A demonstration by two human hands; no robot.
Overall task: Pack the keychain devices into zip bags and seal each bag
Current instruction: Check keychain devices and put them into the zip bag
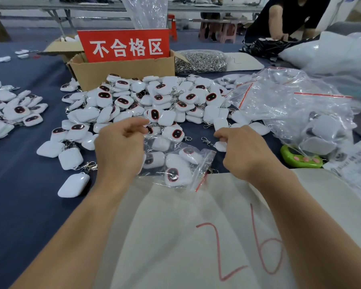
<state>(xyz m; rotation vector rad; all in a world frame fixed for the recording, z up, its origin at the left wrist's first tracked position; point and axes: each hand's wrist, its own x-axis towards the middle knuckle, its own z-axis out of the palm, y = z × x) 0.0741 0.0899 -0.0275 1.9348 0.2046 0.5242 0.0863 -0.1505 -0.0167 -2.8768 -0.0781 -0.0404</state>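
Left hand (121, 147) and right hand (245, 152) knuckles-up beside zip bag (176, 163).

Both my forearms come in bare from the bottom corners and angle toward the middle, wrists pretty straight. Left hand (121, 147) has its back to the camera, fingers curled under, thumb poking forward. Right hand (245, 152) is the same deal, knuckles up, fingers curled, index tip pointing left. They're apart and roughly level. Can't tell if either is actually pinching anything.
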